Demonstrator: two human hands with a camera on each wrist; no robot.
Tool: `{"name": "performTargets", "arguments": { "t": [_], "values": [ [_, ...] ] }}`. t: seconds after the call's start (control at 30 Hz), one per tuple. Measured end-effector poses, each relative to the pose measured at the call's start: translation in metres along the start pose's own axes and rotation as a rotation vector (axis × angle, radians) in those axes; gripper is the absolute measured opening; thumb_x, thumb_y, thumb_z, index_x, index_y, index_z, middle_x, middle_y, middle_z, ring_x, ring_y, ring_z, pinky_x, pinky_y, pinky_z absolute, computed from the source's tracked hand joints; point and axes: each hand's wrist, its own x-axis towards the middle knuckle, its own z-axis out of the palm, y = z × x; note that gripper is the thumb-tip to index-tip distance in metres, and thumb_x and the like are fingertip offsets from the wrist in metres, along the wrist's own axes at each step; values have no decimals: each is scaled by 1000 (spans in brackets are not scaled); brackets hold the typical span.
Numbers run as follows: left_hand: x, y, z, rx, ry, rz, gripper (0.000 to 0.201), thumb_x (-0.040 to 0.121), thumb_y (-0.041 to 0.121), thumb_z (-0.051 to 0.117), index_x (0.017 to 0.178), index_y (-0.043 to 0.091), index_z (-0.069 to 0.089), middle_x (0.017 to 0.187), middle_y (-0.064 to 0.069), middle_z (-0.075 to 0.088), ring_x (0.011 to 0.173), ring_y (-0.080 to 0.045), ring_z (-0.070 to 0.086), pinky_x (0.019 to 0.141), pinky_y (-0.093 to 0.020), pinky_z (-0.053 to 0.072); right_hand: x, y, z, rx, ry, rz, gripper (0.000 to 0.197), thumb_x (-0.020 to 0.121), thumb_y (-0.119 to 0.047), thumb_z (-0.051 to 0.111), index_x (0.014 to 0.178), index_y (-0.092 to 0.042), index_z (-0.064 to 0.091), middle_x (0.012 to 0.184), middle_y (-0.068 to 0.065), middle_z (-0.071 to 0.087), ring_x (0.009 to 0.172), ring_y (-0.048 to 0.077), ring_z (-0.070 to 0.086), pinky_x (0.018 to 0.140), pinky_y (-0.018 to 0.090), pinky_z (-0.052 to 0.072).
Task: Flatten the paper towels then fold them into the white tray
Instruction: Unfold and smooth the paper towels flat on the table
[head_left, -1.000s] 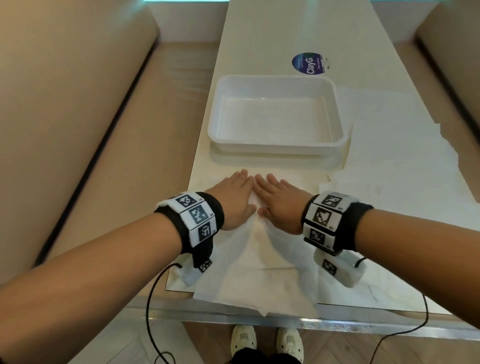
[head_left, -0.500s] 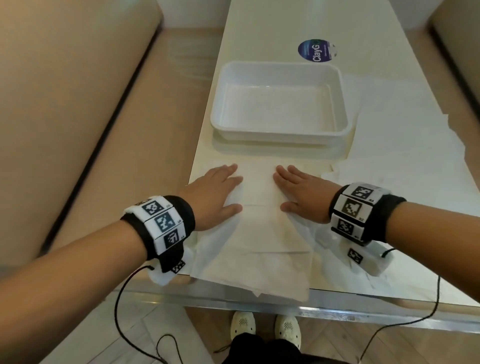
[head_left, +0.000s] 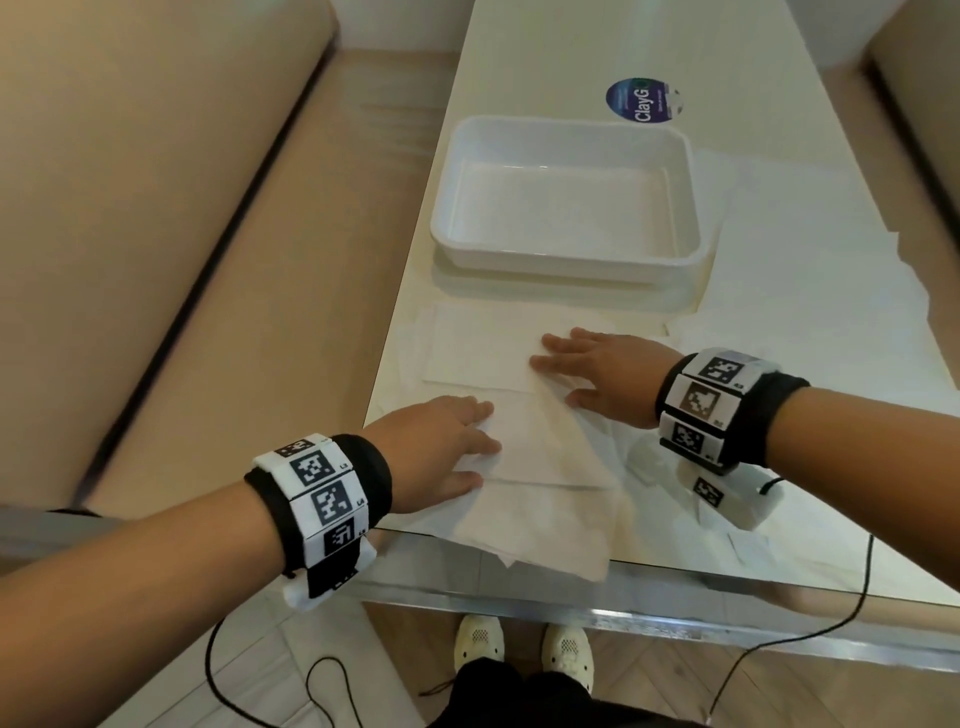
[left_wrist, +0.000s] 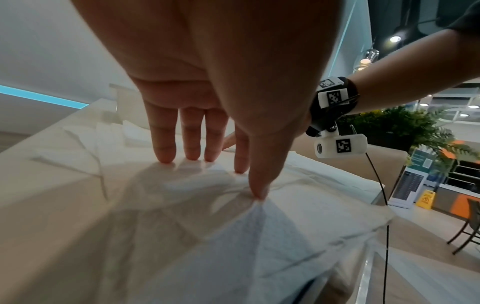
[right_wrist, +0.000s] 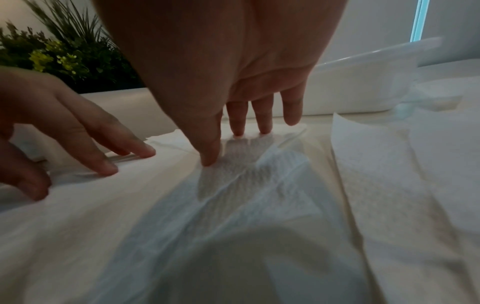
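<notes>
A creased white paper towel (head_left: 524, 441) lies on the table's near end, its lower edge hanging over the front rim. My left hand (head_left: 447, 447) presses flat on its left side, fingers straight (left_wrist: 192, 144). My right hand (head_left: 587, 374) presses flat on its upper right part, fingers straight (right_wrist: 236, 123). The paper towel (left_wrist: 233, 236) wrinkles under the left thumb, and the same paper towel (right_wrist: 233, 195) ridges under the right thumb. The empty white tray (head_left: 566, 260) stands just beyond the towel, and the tray (right_wrist: 350, 86) shows behind my right fingers.
More white paper towels (head_left: 810, 291) lie spread on the table's right side, right of the tray. A round blue sticker (head_left: 641, 101) sits behind the tray. Beige bench seats (head_left: 156, 208) flank the table. Wrist cables hang over the table's front edge (head_left: 675, 597).
Both hands, side by side at the towel's middle a second ago, have slid apart; the left moved left and toward me, the right moved right. The towel lies flatter.
</notes>
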Motion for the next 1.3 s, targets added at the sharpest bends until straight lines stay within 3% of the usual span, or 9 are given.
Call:
{"name": "performTargets", "arguments": {
  "t": [0.17,0.47,0.57,0.63,0.77,0.93,1.03,1.13,1.3],
  "values": [
    [2,3,-4,-71,31,-12,33,100,36,43,127,29,60,154,4,32,140,-13,31,111,-29,29,3,1,-1,-9,-3,32,58,101,-32,38,151,-36,9,160,-10,1,148,21,9,118,40,20],
    [1,1,-13,-132,-34,5,34,101,33,40,123,20,63,148,-2,44,136,-14,39,110,-30,31,3,8,-4,25,0,36,57,102,-29,38,151,-35,11,160,-10,2,148,20,8,119,37,15],
    [1,-2,-13,-148,32,-24,28,100,29,39,110,14,60,116,-3,63,109,-21,56,94,-38,43,3,9,-4,34,-5,44,57,101,-29,38,151,-36,10,160,-11,1,148,19,7,119,38,16],
    [1,-1,-15,-161,91,-46,23,99,27,41,107,15,58,102,0,66,93,-21,59,83,-38,46,5,8,-3,26,-8,44,59,101,-30,39,151,-36,9,160,-12,0,148,19,6,119,39,17],
    [0,2,-20,-139,128,-22,20,96,28,46,108,18,58,102,4,66,91,-18,59,82,-36,47,5,7,-3,4,-2,44,60,100,-32,40,151,-35,9,160,-11,0,148,19,6,119,39,18],
    [0,0,-14,-103,46,12,17,96,27,46,107,22,58,105,7,60,99,-14,53,81,-26,42,7,5,-7,3,-3,45,61,100,-32,40,151,-35,8,160,-10,0,148,20,6,118,39,19],
    [0,-2,-10,-106,36,46,19,97,29,48,109,21,61,118,7,59,110,-13,50,90,-28,43,10,7,-7,10,-7,56,60,100,-31,38,151,-34,8,160,-10,0,148,20,6,118,40,19],
    [-3,-1,-11,-98,-4,80,30,96,43,49,117,26,61,135,9,50,122,-9,43,100,-23,36,12,9,-9,32,-8,53,58,101,-30,37,151,-35,9,160,-11,-1,148,19,6,118,39,19],
    [-4,1,-16,-202,-49,96,38,96,48,45,124,27,58,133,10,53,120,-6,46,102,-24,36,15,4,-12,20,-9,26,59,101,-26,38,151,-34,9,160,-9,-1,148,20,5,118,39,19]
  ]
}}
